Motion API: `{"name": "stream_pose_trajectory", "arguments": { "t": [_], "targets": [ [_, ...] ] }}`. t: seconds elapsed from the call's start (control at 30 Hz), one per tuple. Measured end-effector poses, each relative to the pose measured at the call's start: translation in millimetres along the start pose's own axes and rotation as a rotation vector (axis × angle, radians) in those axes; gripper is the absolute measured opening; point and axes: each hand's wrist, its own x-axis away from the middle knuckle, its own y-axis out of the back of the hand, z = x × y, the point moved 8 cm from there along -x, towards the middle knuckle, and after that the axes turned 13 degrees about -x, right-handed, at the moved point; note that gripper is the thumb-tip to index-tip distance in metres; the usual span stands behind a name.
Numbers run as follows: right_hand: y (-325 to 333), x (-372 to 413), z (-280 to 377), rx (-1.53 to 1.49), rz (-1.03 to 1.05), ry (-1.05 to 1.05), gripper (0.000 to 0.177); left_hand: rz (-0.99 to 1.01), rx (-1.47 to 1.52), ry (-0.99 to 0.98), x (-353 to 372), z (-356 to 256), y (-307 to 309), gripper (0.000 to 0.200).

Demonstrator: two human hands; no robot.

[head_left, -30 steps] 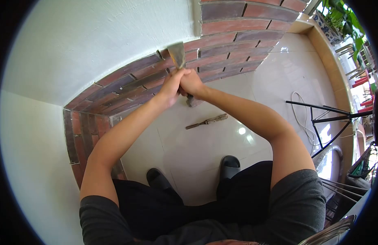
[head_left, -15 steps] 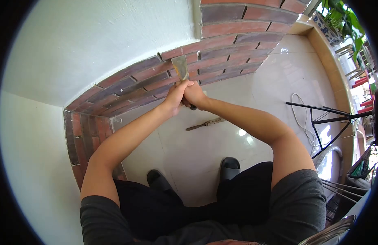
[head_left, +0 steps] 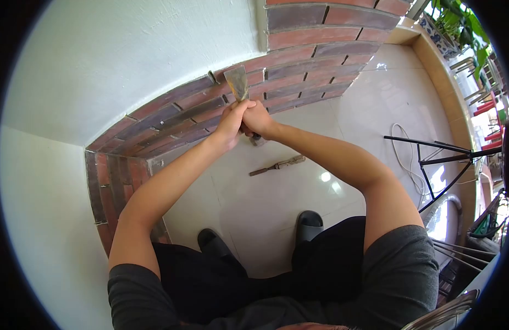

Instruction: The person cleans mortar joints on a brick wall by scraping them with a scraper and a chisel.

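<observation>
White plaster (head_left: 155, 49) over red-brown brick wall (head_left: 298, 72); glossy tiled floor (head_left: 260, 198), black metal stand (head_left: 447, 159) at right; left hand (head_left: 230, 123) and right hand (head_left: 259, 117) clenched together round scraper (head_left: 236, 81), blade pointing at bricks, contact unclear; step looks like scraping brick face; next move likely calls for firm wrists, steady blade angle.

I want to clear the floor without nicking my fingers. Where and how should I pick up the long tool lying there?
Grip the long tool probably by its thicker right end, coming down from above with the right hand once that is off the scraper. The tool lies flat on the floor, its slimmer end pointing left; whether that end is sharp I cannot tell.
</observation>
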Motion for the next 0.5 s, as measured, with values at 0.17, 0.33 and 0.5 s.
{"name": "stream_pose_trajectory", "arguments": {
  "t": [0.17,0.33,0.5],
  "targets": [
    [9,0,-21,0.068,-0.086,-0.069,0.042,0.006,0.015,0.078,-3,27,0,0.038],
    [-1,10,-24,-0.071,-0.060,-0.132,0.036,0.069,0.017,0.088,6,23,-3,0.039],
    [-2,15,-17,-0.055,-0.074,-0.109,0.037,0.049,-0.049,0.087,7,28,-3,0.048]
  ]
}}
